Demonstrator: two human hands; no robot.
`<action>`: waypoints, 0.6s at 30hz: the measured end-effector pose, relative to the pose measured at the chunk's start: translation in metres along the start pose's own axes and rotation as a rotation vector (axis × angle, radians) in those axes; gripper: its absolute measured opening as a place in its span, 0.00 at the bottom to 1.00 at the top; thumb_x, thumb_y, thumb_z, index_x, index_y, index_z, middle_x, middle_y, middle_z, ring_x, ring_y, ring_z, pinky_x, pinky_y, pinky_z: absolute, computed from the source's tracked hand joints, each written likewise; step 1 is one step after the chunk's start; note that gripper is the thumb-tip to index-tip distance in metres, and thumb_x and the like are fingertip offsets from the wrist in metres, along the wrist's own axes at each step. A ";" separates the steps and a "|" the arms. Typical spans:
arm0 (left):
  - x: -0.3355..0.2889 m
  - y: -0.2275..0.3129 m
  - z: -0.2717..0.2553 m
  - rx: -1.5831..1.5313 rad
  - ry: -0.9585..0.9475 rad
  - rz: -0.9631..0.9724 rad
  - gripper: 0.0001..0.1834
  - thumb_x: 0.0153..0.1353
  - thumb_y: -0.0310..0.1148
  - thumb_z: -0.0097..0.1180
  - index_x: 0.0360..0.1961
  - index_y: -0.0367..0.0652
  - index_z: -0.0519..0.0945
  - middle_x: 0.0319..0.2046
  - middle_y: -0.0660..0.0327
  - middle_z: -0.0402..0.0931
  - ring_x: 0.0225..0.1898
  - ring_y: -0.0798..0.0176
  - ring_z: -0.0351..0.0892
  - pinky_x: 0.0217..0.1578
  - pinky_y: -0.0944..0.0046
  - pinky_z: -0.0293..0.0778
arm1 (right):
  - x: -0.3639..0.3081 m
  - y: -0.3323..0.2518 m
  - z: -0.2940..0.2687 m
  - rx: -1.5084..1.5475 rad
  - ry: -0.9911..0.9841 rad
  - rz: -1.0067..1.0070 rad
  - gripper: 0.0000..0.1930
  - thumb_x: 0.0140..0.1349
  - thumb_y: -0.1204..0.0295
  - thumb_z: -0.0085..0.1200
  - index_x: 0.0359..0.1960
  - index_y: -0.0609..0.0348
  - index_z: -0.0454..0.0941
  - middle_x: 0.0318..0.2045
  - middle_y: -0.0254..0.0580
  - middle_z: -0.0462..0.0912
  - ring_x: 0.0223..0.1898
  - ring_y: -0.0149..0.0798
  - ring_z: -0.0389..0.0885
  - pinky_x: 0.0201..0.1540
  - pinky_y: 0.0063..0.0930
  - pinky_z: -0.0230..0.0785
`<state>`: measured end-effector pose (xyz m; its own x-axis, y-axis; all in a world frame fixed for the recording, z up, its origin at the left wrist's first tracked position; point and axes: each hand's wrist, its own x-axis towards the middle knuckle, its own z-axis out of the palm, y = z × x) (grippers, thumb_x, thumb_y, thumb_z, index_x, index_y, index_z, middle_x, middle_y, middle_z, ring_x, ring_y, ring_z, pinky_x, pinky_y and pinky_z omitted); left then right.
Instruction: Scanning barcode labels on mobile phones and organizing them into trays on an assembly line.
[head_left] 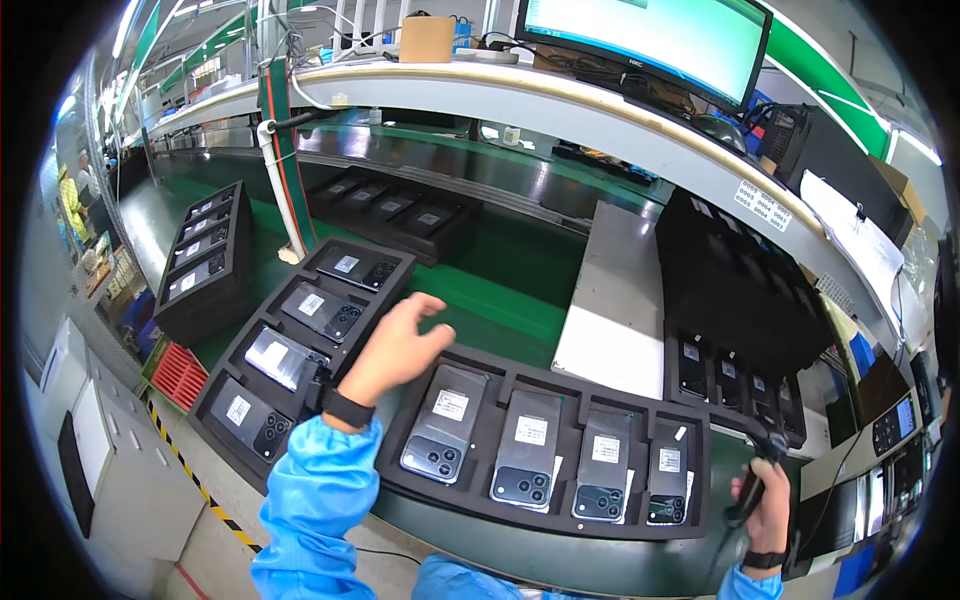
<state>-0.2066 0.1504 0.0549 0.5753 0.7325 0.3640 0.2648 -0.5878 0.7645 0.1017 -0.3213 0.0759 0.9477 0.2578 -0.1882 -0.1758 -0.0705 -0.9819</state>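
My left hand [400,348] hovers over the corner where two black foam trays meet, its fingers apart and nothing in them. Below and right of it, the front foam tray [400,425] holds a row of smartphones [529,445], backs up, each with a white label. The tray to the left [375,325] carries several more phones [322,312], one in shiny film. At the right, my right hand [768,500] is closed around the grip of a black handheld barcode scanner [768,440], beside the front tray's right end.
Dark foam stacks [735,290] stand at the right by a white board [620,300]. More phone trays lie at the far left [205,290] and back [440,240]. A white post [280,190] rises behind; a shelf [560,100] bears a monitor [650,45]. A red basket [178,375] sits lower left.
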 end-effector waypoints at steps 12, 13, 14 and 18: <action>0.073 -0.040 0.010 -0.595 0.006 -0.529 0.29 0.65 0.39 0.61 0.63 0.39 0.68 0.55 0.55 0.72 0.54 0.55 0.77 0.55 0.57 0.75 | -0.128 0.024 0.290 0.103 -1.051 0.681 0.15 0.68 0.62 0.61 0.42 0.63 0.78 0.26 0.39 0.81 0.21 0.32 0.79 0.25 0.26 0.71; 0.079 -0.043 0.013 -0.599 -0.002 -0.526 0.29 0.65 0.39 0.61 0.63 0.39 0.68 0.55 0.55 0.72 0.54 0.55 0.77 0.55 0.57 0.75 | -0.131 0.025 0.297 0.048 -1.033 0.712 0.15 0.68 0.61 0.61 0.40 0.62 0.78 0.26 0.39 0.81 0.22 0.31 0.79 0.25 0.25 0.72; 0.085 -0.046 0.016 -0.590 0.010 -0.540 0.31 0.64 0.39 0.62 0.64 0.39 0.66 0.56 0.54 0.71 0.55 0.54 0.76 0.56 0.57 0.75 | -0.132 0.024 0.300 0.021 -1.054 0.718 0.15 0.68 0.61 0.60 0.42 0.62 0.77 0.27 0.40 0.81 0.23 0.31 0.79 0.25 0.24 0.71; 0.113 -0.059 0.028 -0.635 -0.014 -0.617 0.40 0.63 0.42 0.63 0.70 0.36 0.60 0.65 0.45 0.62 0.62 0.45 0.71 0.63 0.52 0.71 | -0.126 0.014 0.281 0.146 -1.179 0.665 0.19 0.70 0.62 0.58 0.53 0.63 0.71 0.33 0.43 0.82 0.24 0.31 0.78 0.26 0.23 0.70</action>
<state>-0.1354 0.2580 0.0361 0.4821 0.8494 -0.2146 0.0536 0.2159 0.9749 -0.0949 -0.0840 0.0794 -0.1023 0.8837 -0.4567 -0.6023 -0.4204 -0.6786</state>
